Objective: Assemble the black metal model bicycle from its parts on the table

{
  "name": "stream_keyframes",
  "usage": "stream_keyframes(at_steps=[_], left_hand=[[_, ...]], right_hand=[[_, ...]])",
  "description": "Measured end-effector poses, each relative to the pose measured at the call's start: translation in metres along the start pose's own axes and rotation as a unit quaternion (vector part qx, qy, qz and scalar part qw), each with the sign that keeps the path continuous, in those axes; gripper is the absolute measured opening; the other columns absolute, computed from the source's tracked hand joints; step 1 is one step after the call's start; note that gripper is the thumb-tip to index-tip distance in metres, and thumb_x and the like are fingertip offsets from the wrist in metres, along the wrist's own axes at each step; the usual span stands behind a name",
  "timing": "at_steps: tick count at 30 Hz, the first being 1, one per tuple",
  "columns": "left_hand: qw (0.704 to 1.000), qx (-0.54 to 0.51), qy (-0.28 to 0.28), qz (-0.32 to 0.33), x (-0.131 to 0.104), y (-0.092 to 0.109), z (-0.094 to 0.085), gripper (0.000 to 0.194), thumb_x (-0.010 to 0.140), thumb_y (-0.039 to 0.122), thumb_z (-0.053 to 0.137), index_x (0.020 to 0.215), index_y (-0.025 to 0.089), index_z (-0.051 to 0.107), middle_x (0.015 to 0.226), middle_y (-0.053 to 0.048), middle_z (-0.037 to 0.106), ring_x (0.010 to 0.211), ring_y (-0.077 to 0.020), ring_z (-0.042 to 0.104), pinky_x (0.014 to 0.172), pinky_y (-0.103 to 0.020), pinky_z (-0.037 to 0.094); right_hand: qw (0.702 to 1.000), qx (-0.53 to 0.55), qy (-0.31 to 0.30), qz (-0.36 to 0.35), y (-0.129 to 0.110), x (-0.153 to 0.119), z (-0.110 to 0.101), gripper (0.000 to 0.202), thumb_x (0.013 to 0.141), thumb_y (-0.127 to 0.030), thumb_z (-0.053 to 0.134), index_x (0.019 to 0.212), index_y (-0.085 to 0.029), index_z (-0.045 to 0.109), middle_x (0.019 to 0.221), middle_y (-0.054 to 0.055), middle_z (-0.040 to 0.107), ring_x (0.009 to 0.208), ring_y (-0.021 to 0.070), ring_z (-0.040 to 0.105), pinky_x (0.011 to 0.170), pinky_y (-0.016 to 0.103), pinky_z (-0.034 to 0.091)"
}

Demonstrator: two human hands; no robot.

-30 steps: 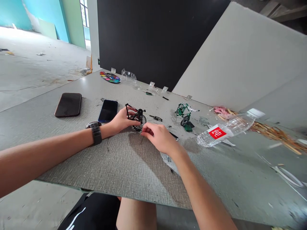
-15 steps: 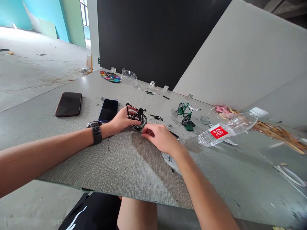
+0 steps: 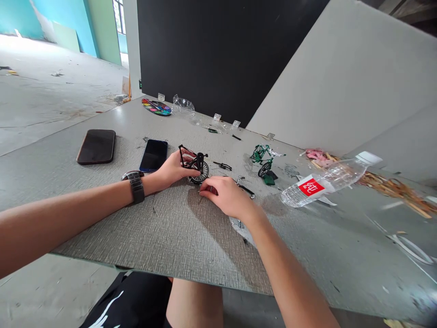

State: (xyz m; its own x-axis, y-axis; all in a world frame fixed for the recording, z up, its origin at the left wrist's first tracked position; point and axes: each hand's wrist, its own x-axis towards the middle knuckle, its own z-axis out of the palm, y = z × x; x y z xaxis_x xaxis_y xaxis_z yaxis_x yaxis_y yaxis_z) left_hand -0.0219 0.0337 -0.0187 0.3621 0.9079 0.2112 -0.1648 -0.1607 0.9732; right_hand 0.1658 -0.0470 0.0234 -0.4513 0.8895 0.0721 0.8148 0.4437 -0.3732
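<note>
My left hand point(image 3: 172, 169) grips a small black bicycle model point(image 3: 199, 167) by its frame, with the spoked wheel toward the right. Just right of and below that wheel is my right hand point(image 3: 221, 193), its thumb and forefinger pinched together; whatever lies between them is too small to make out. A black fork-like part point(image 3: 222, 165) lies beyond my right hand. Beside that hand is a black and silver part point(image 3: 246, 190). A green bicycle model point(image 3: 262, 158) stands farther right, with a dark green piece point(image 3: 269, 179) at its wheel.
Two phones point(image 3: 96, 146) point(image 3: 154, 155) lie at the left on the grey table point(image 3: 143, 241). A paint palette point(image 3: 156, 107) and clear plastic packaging point(image 3: 183, 105) are at the back. At the right, a plastic bottle point(image 3: 327, 180) lies on its side near wood strips point(image 3: 392, 189).
My right hand has shifted slightly left, closer to the underside of the black bicycle's wheel. My left hand keeps its grip. The whole view has moved a little.
</note>
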Motion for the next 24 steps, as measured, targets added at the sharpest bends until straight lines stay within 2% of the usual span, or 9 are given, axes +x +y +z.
stream_keyframes(at_steps=[13,24], left_hand=[[1.0,0.027,0.005,0.0,-0.0009,-0.0006,-0.0011,0.054,0.058,0.02,0.085,0.104,0.013,0.057,0.101,-0.011,0.068,0.094,-0.0226,0.065,0.082,-0.038,0.053],[0.999,0.046,0.019,-0.011,-0.0025,0.0032,-0.0004,0.054,0.056,0.019,0.085,0.102,0.014,0.056,0.101,-0.008,0.063,0.096,-0.0218,0.061,0.08,-0.035,0.051]], right_hand=[[1.0,0.005,-0.007,0.004,-0.0039,-0.0003,0.0005,0.011,0.093,-0.028,0.061,0.09,-0.022,0.069,0.086,0.002,0.069,0.078,0.0151,0.06,0.072,0.029,0.045],[1.0,0.015,-0.012,0.003,-0.0054,0.0006,0.0008,0.011,0.093,-0.03,0.061,0.09,-0.022,0.069,0.084,0.001,0.069,0.076,0.0144,0.06,0.07,0.029,0.044]])
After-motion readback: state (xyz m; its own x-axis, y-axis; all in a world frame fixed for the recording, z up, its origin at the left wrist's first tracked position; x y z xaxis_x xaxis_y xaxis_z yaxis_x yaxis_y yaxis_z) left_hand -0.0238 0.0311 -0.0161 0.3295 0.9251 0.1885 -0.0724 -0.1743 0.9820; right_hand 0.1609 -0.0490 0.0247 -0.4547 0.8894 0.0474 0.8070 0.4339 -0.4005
